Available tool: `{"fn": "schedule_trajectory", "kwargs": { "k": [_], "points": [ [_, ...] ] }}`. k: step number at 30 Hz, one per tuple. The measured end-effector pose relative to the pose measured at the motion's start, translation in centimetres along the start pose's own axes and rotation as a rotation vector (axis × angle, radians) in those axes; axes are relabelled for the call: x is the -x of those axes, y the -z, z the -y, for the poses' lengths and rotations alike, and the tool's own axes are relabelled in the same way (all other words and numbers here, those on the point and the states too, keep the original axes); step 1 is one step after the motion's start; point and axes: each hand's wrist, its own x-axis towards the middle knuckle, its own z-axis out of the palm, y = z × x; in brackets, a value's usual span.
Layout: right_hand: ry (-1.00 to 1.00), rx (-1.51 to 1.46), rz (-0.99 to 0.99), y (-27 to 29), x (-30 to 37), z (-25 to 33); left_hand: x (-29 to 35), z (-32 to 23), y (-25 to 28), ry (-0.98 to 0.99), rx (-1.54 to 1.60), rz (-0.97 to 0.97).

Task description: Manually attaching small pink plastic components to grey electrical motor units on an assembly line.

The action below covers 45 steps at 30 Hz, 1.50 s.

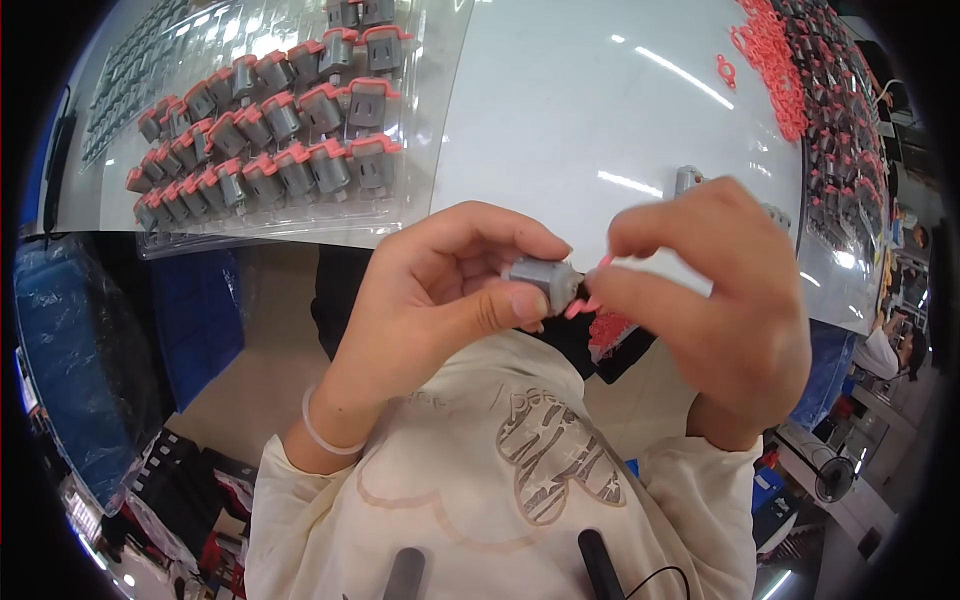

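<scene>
Between the thumb and fingers of my left hand (430,290) is a small grey electric motor (540,280), its end turned to the right. My right hand (715,290) pinches a pink plastic ring clip (592,298) right beside that end; whether the two touch I cannot make out. The right fingers hide part of the clip. Both hands are in front of my body, at the near edge of the white table (560,130). Just beyond my right hand, another bare motor (688,180) lies on the table.
To the left, a clear plastic tray (420,130) holds rows of motors with pink clips on them. A heap of loose pink clips (775,75) lies at the far right, beside many more motors (840,130). Below the table edge, more pink pieces (608,330) show near my lap.
</scene>
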Motion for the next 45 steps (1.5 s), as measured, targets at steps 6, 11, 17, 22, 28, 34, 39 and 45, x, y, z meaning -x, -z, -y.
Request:
{"fn": "schedule_trajectory", "kwargs": {
  "k": [6, 11, 17, 22, 28, 34, 39, 45],
  "points": [
    [-0.006, -0.152, -0.282, -2.0, 0.8, 0.8, 0.2, 0.2, -0.8, -0.024, 0.025, 0.014],
    [-0.005, -0.270, -0.380, -3.6, 1.2, 1.3, 0.2, 0.6, -0.2, -0.003, 0.139, 0.059],
    [-0.205, -0.462, -0.427, -4.5, 1.9, 2.0, 0.2, 1.3, -1.0, -0.087, 0.059, -0.022],
    [-0.230, -0.524, -0.489, -4.8, 2.1, 2.0, 0.2, 1.5, -1.1, -0.159, -0.003, -0.014],
    [-0.189, -0.399, -0.511, -5.4, 2.4, 2.4, 0.0, 1.6, -1.5, -0.323, -0.402, -0.071],
    [-0.224, -0.680, -0.588, -6.5, 2.9, 1.7, -0.1, 1.9, -1.3, -0.302, -0.259, -0.074],
    [-0.202, -0.717, -0.534, -6.2, 3.1, 1.0, 0.0, 2.2, -0.8, -0.223, -0.002, -0.003],
    [-0.191, -0.676, -0.505, -6.3, 3.4, 0.7, 0.2, 2.2, -0.8, -0.232, -0.041, 0.021]
  ]
}}
